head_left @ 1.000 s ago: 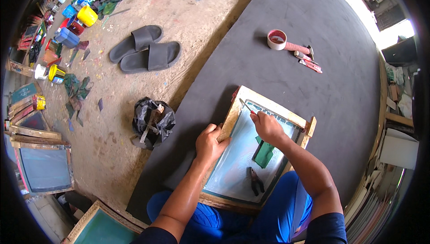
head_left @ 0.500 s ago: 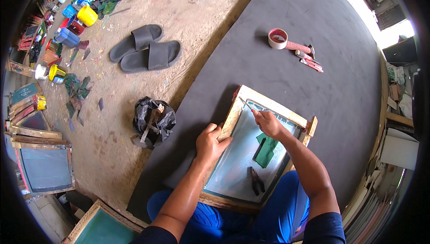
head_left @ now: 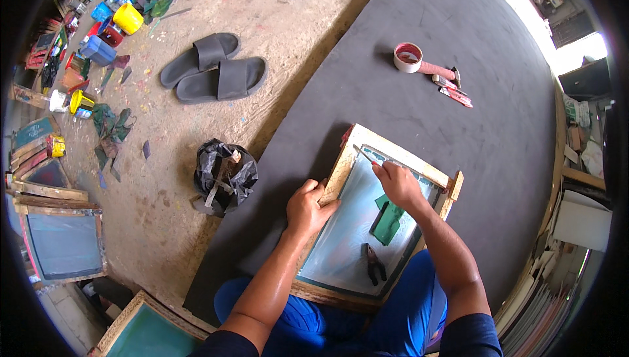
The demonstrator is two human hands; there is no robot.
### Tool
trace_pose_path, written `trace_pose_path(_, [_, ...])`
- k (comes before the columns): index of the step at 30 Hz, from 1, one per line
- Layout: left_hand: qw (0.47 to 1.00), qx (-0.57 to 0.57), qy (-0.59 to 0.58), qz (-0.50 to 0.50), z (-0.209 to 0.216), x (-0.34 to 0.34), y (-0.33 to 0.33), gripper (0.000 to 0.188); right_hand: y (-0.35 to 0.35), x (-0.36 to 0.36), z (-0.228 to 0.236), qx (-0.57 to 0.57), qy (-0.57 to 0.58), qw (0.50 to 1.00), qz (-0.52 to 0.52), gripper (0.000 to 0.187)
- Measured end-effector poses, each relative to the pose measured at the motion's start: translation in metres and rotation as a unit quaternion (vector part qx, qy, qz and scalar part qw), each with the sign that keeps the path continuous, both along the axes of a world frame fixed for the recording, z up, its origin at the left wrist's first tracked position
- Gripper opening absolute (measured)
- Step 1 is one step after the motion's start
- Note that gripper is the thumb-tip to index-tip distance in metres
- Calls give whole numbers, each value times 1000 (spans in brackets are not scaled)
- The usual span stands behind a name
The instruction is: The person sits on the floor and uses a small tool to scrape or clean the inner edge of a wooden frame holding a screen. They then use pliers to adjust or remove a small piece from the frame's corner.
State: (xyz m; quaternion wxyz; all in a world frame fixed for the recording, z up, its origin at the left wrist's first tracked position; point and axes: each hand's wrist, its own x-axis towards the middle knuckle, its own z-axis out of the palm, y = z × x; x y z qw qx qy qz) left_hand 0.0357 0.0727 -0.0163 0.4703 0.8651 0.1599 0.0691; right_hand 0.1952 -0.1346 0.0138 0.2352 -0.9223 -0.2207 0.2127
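A wooden screen-printing frame (head_left: 339, 170) with pale stretched mesh lies across my lap and the dark mat. My left hand (head_left: 306, 211) is closed on its left bar, thumb over the mesh side. In my right hand (head_left: 398, 185) is a screwdriver (head_left: 364, 154) with a red handle, mostly covered by my fingers. Its thin metal shaft points to the frame's upper left inner corner, by a strip of green residue; whether the tip touches cannot be made out. On the mesh, below my right hand, rest a green scrap (head_left: 388, 219) and dark-handled pliers (head_left: 375, 264).
Farther up the dark mat (head_left: 367, 62) lie a tape roll (head_left: 407, 57), a hammer (head_left: 439, 70) and a red cutter (head_left: 452, 90). On the floor left are a black plastic bag (head_left: 225, 177) and sandals (head_left: 219, 69). Paint tubs (head_left: 128, 19) and more frames (head_left: 64, 245) line the left side.
My right hand has shifted slightly right and down with the screwdriver, showing more of its shaft. My left hand keeps its hold on the frame.
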Motion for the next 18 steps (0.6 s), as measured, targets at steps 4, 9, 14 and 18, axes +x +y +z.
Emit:
trace_pose_path(4, [1000, 5, 1, 0, 0, 0, -1, 42, 8, -14, 29, -90, -45, 995, 15, 45])
trace_pose_path(9, [1000, 1, -5, 2, -3, 0, -2, 46, 11, -13, 38, -124, -29, 992, 10, 42])
trace_pose_path(14, [1000, 13, 4, -4, -4, 0, -1, 51, 13, -11, 42, -123, -35, 992, 19, 43])
trace_pose_path(18, [1000, 20, 2, -6, -7, -3, -1, 54, 29, -12, 62, -196, -37, 979, 42, 47])
